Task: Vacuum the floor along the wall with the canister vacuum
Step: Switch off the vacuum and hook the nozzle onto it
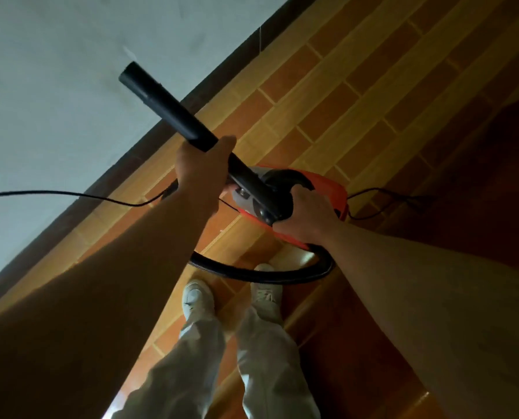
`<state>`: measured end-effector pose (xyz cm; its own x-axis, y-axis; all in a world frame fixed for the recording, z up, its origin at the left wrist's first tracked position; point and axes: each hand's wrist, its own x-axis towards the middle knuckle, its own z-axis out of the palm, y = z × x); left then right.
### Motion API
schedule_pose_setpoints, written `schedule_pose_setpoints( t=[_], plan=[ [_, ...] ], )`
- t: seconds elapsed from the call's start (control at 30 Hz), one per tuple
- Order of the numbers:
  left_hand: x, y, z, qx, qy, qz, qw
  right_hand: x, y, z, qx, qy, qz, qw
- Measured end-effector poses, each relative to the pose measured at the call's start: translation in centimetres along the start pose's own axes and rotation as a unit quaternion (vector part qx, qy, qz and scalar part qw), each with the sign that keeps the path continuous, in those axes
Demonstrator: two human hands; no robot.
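Head view: the left hand (pixel 200 173) grips the black wand (pixel 167 107), its open end raised beside the wall (pixel 55 71), the right hand (pixel 308 211) clasps the lower fitting (pixel 267 198) over the orange canister vacuum (pixel 330 189) on the floor (pixel 373 101); the hose (pixel 267 275) looped at the shoes (pixel 197 297) may trip the person.

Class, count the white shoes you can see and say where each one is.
2. The left shoe stands on the tiled floor, nearer the wall; the right shoe is beside it, its toe crossed by the black hose.
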<state>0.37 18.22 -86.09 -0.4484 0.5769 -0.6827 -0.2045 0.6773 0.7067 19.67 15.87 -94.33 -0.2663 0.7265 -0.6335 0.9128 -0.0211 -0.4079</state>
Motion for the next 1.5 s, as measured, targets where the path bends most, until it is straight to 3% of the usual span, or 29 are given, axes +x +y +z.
schedule_pose_setpoints(
  t=[0.13, 0.27, 0.43, 0.63, 0.77, 1.17, 1.5],
  plan=[
    [1.8, 2.3, 3.1, 0.068, -0.026, 0.051, 0.996, 0.7, -0.5, 0.1, 0.088, 0.019, 0.089, 0.992],
    [4.1, 2.1, 5.4, 0.114, -0.059, 0.045, 0.991, 1.9, -0.7, 1.4, 0.201, 0.039, 0.175, 0.963],
    [6.4, 1.1, 7.8, 0.176, -0.130, 0.055, 0.974, 3.4, -1.4, 3.6, 0.248, 0.088, 0.259, 0.930],
    [8.3, -0.1, 10.6, 0.302, -0.226, 0.083, 0.922, 5.4, -2.4, 5.9, 0.335, 0.133, 0.354, 0.863],
    [8.5, -0.9, 12.6, 0.385, -0.288, 0.116, 0.869, 6.1, -2.5, 7.3, 0.373, 0.143, 0.399, 0.825],
    [10.1, -3.2, 16.4, 0.414, -0.373, 0.140, 0.818, 10.8, -1.2, 5.8, 0.463, 0.217, 0.437, 0.740],
    [12.5, -4.0, 18.9, 0.402, -0.406, 0.136, 0.810, 15.3, 1.8, 5.6, 0.521, 0.236, 0.409, 0.711]
  ],
)
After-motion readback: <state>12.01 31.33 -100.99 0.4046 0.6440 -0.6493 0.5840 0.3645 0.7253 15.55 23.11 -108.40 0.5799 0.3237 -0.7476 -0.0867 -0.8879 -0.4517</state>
